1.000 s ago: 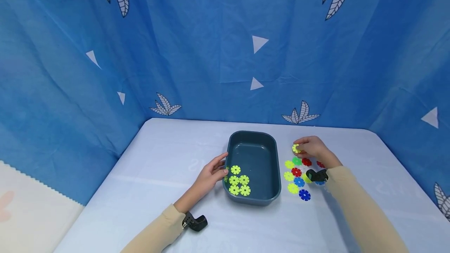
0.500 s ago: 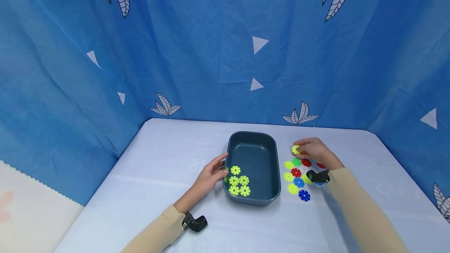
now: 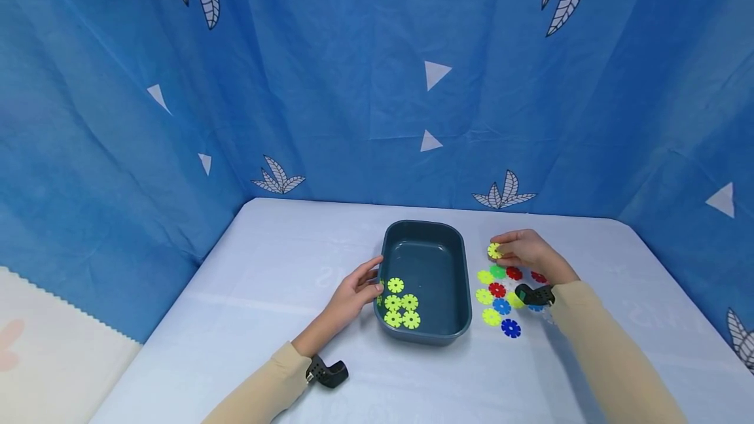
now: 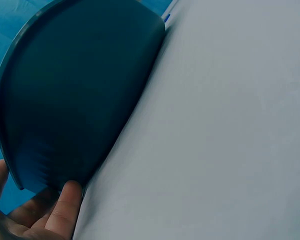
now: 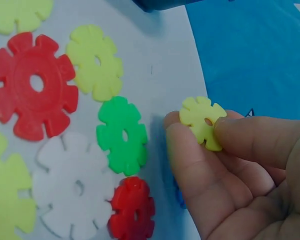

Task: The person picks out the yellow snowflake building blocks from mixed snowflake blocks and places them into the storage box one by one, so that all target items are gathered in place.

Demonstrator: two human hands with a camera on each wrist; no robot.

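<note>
A dark teal plastic bin stands on the table, with several yellow snowflake discs at its near-left corner. My left hand touches the bin's left side, its fingers against the outer wall and rim; the left wrist view shows this wall close up. Right of the bin, my right hand pinches a yellow snowflake disc between thumb and fingers, just beyond the loose discs. Nearest to that hand are a green disc and a red disc.
Loose discs lie right of the bin: yellow, red, light blue, dark blue, and a white one. The right forearm partly covers others. A blue patterned curtain hangs behind the white-covered table.
My right hand has stayed nearly in place, tilting the pinched yellow disc slightly so that more of its face shows. The left hand and bin have not visibly moved.
</note>
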